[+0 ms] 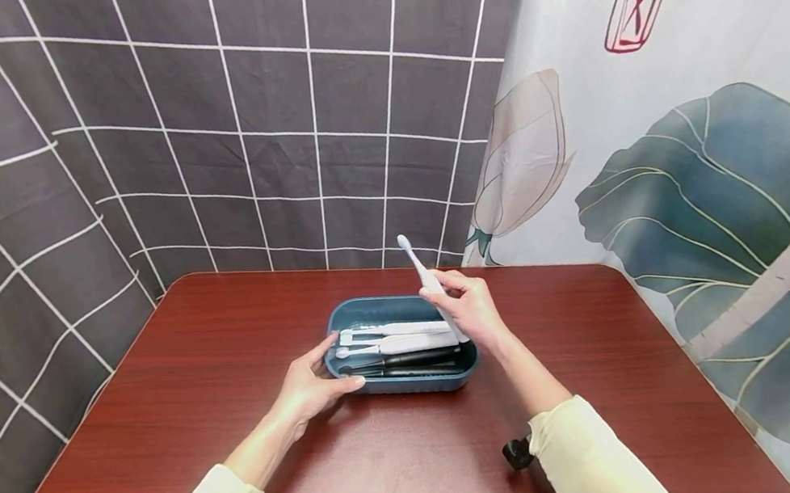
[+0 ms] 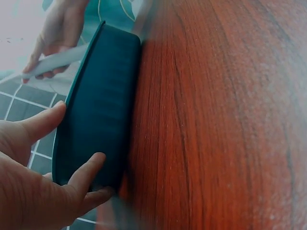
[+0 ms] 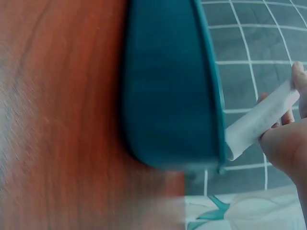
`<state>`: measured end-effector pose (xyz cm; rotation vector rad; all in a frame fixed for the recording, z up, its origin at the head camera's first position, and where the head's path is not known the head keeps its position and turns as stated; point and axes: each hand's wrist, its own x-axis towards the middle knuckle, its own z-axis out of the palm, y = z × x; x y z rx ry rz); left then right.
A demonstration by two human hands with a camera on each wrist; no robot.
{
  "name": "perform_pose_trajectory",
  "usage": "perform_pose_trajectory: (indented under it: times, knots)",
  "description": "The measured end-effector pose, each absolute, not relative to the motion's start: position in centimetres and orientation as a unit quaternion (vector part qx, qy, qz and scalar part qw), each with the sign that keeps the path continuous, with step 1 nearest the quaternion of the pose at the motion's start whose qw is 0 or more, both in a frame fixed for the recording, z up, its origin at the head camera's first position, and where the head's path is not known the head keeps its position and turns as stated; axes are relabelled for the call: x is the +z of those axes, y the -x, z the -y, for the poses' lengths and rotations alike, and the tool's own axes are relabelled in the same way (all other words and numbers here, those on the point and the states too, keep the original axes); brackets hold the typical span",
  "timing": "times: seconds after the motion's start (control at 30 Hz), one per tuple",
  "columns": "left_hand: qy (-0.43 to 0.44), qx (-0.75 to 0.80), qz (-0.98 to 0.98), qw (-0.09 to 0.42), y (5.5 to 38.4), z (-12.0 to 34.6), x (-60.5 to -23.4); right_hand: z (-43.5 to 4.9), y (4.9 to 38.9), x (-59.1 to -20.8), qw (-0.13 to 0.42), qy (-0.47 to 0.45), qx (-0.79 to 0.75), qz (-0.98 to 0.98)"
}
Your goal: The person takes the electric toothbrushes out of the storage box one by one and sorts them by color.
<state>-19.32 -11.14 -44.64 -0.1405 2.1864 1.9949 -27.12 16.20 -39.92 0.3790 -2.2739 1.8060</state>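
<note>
A blue plastic basket (image 1: 411, 385) sits on the table. Inside it lie two white electric toothbrushes (image 1: 417, 343) side by side, heads to the left, and dark slim-necked toothbrushes (image 1: 422, 356) along the near wall. At the basket's left end, my left hand (image 1: 311, 384) grips it with thumb and fingers around the corner; the left wrist view shows its fingers on the outer wall (image 2: 103, 100). Above the right end, my right hand (image 1: 470, 303) pinches another white electric toothbrush (image 1: 426, 275), tilted with its head up and left. Its handle's lower end is near the basket rim (image 3: 218, 110).
The reddish-brown wooden table (image 1: 230, 338) extends around the basket on all sides. Behind it hangs a dark grey cloth (image 1: 276, 162) with a white grid. A white curtain (image 1: 594, 134) with leaf and flower prints hangs at the right.
</note>
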Motion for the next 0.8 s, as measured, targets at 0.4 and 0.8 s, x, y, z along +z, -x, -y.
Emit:
perform_pose_trajectory:
  times: [0.4,0.8]
  knots:
    - [0.051,0.664,-0.741,0.080,19.5,11.2,-44.8,-22.6,28.3,-38.8,0.166,-0.038,0.666,0.726]
    - [0.056,0.666,-0.739,0.083,19.4,11.2,-44.8,-29.2,29.9,-40.7,0.227,0.081,0.696,0.676]
